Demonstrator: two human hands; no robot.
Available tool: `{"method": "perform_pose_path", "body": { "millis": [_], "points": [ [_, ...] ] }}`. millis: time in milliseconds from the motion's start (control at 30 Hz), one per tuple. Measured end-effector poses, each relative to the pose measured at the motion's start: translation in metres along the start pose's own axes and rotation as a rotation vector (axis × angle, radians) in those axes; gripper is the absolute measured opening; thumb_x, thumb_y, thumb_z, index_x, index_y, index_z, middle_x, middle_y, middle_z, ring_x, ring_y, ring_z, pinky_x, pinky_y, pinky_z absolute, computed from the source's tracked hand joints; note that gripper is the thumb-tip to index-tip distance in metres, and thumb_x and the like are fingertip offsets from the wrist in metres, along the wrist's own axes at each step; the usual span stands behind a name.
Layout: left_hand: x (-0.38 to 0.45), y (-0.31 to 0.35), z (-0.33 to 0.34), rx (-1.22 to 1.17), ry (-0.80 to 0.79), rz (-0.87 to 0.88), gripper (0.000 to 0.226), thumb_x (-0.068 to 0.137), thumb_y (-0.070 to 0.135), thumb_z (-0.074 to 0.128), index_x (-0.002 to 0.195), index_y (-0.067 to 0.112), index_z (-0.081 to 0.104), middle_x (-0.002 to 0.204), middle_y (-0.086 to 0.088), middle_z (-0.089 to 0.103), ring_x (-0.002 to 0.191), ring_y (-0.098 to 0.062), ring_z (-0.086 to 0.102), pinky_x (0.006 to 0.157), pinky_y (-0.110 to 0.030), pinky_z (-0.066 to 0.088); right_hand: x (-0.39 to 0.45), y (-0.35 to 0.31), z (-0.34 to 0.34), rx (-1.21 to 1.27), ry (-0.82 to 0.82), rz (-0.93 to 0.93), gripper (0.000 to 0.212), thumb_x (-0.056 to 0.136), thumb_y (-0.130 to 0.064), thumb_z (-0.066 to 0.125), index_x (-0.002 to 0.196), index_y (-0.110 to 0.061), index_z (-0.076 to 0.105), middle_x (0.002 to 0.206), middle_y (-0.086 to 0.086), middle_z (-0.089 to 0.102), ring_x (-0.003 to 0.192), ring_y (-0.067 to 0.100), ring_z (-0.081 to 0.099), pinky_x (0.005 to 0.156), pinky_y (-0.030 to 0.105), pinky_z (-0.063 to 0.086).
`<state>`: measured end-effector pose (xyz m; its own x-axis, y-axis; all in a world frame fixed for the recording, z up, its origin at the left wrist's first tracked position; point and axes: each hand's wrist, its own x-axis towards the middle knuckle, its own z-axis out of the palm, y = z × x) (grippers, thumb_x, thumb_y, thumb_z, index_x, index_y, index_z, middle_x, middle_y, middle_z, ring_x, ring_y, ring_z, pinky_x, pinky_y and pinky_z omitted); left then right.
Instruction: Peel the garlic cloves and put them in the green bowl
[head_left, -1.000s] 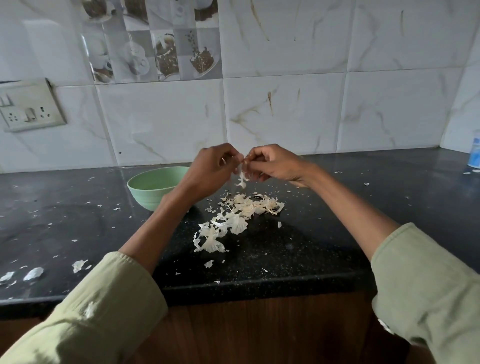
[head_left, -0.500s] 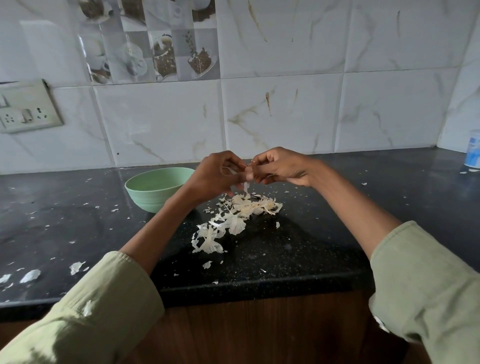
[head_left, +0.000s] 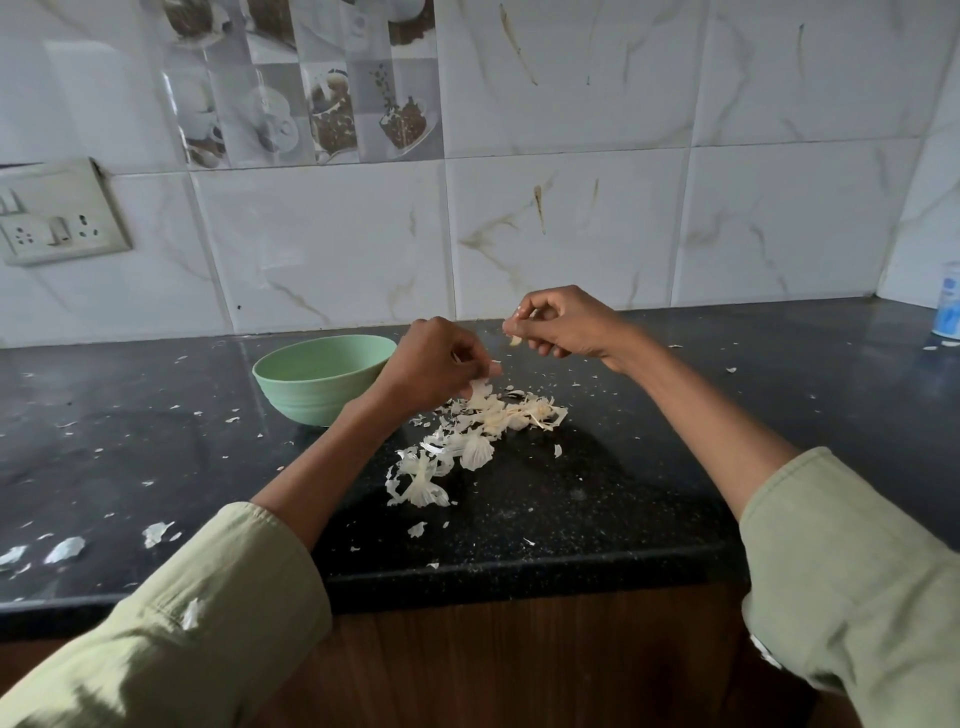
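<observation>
Pinching a scrap of skin (head_left: 480, 387), our left hand (head_left: 434, 366) hangs low over the heap of peelings (head_left: 478, 431) near the middle of the bench (head_left: 675, 467), just right of the green bowl (head_left: 322, 376). Our right hand (head_left: 563, 325), raised toward the back edge, pinches the garlic clove (head_left: 515, 340). We judge it best to drop the skin onto the heap, check the clove is bare, then carry it left.
</observation>
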<state>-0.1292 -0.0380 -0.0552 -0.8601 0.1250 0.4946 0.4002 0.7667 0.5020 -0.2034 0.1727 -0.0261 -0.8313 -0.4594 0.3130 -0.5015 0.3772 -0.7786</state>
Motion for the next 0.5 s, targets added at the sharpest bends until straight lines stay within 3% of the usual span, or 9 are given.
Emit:
{"method": "perform_pose_path", "body": {
  "millis": [100, 233, 300, 400, 500],
  "points": [
    [0.0023, -0.0021, 0.0034, 0.121, -0.032, 0.047, 0.030, 0.098, 0.047, 0.070, 0.083, 0.024, 0.080, 0.061, 0.005, 0.072, 0.053, -0.006, 0.068, 0.057, -0.022, 0.051, 0.0005, 0.0031, 0.0019, -0.017, -0.048, 0.036, 0.026, 0.094, -0.019, 0.076, 0.109, 0.000, 0.069, 0.080, 0.007, 0.074, 0.063, 0.009, 0.067, 0.059, 0.020, 0.055],
    [0.0028, -0.0027, 0.0031, 0.152, -0.043, 0.082, 0.004, 0.090, 0.026, 0.082, 0.091, 0.027, 0.078, 0.082, 0.015, 0.073, 0.060, 0.005, 0.060, 0.060, -0.020, 0.042, 0.0003, 0.0035, 0.0036, -0.041, -0.078, 0.033, 0.017, 0.096, -0.009, 0.070, 0.107, 0.004, 0.070, 0.089, 0.012, 0.079, 0.077, 0.014, 0.075, 0.071, 0.023, 0.061],
    [0.0031, -0.0045, 0.0028, 0.145, -0.048, 0.090, 0.016, 0.085, 0.018, 0.085, 0.094, 0.030, 0.078, 0.087, 0.017, 0.073, 0.060, 0.007, 0.056, 0.060, -0.015, 0.037, 0.0013, 0.0056, 0.0033, -0.063, -0.075, 0.021, 0.016, 0.095, -0.006, 0.071, 0.106, 0.005, 0.070, 0.089, 0.012, 0.079, 0.080, 0.016, 0.077, 0.072, 0.026, 0.061],
    [0.0047, -0.0067, 0.0045, 0.107, -0.049, 0.082, 0.015, 0.083, 0.019, 0.087, 0.092, 0.028, 0.078, 0.085, 0.017, 0.072, 0.060, 0.008, 0.055, 0.058, -0.013, 0.036, 0.0006, 0.0076, 0.0038, -0.142, -0.094, -0.005, 0.014, 0.090, -0.005, 0.077, 0.102, 0.003, 0.075, 0.087, 0.011, 0.080, 0.079, 0.014, 0.077, 0.069, 0.022, 0.059],
    [0.0073, -0.0065, 0.0094, 0.069, -0.012, 0.073, 0.008, 0.097, 0.025, 0.075, 0.089, 0.023, 0.077, 0.080, 0.015, 0.070, 0.062, 0.012, 0.058, 0.057, -0.009, 0.037, 0.0014, 0.0099, 0.0040, -0.217, -0.083, -0.020, 0.016, 0.083, -0.008, 0.085, 0.096, -0.002, 0.079, 0.084, 0.007, 0.080, 0.079, 0.016, 0.078, 0.072, 0.026, 0.061]
  ]
}}
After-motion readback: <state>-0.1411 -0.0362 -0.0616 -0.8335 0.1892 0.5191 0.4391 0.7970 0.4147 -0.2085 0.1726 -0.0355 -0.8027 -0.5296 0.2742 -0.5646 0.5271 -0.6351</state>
